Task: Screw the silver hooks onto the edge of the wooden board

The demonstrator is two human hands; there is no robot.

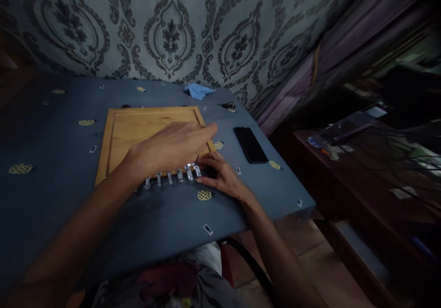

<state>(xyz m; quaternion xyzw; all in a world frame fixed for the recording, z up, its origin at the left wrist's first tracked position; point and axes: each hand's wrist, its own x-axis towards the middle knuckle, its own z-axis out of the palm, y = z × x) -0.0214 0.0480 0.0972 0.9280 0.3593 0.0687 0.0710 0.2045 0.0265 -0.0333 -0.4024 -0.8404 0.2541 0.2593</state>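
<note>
My left hand [175, 147] reaches across the near right corner of a wooden tray [138, 129], fingers stretched out and held together, holding nothing that I can see. My right hand [223, 175] rests on the blue table [51, 184] just below that corner. Its fingertips touch the right end of a row of several small shiny metal pieces [172, 177] lined up along the tray's near edge. Whether its fingers pinch one of the pieces is hidden by the dim light.
A black phone [250, 144] lies flat to the right of the tray. A crumpled blue cloth [198, 91] and a small dark tool [227, 106] sit at the table's far edge by the patterned wall. A cluttered dark shelf [361, 161] stands on the right.
</note>
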